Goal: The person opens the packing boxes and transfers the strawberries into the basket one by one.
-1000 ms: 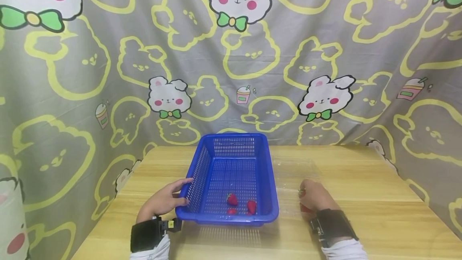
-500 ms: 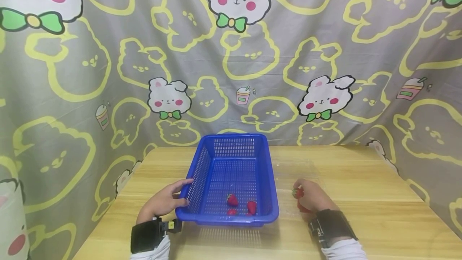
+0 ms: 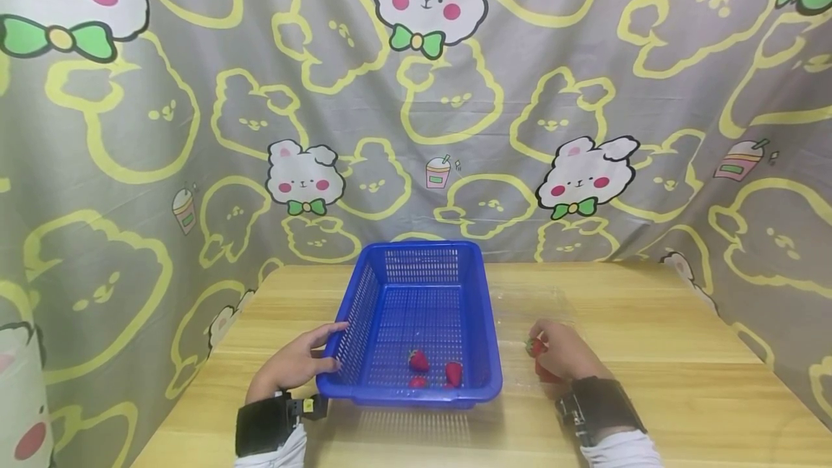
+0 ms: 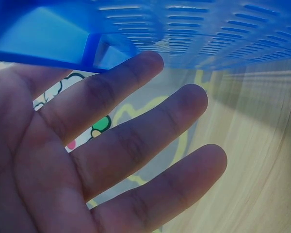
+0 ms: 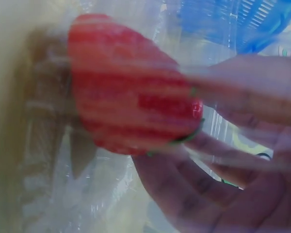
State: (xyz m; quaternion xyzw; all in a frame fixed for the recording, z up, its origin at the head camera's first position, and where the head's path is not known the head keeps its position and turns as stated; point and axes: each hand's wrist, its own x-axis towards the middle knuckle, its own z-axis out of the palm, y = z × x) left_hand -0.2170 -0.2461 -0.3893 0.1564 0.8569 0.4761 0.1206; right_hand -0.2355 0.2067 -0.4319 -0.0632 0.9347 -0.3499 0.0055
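One strawberry [image 3: 537, 348], pinched by the right hand [image 3: 564, 352], lies right of the basket [image 3: 403, 390], leafy end facing it; the left hand [image 3: 299, 357], fingers spread, touches the basket.

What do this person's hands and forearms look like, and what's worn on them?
The left hand and right hand are ungloved. Each wrist wears a wide black band with a small dark device; the left one shows a yellow patch. White sleeves cover the forearms behind the bands.
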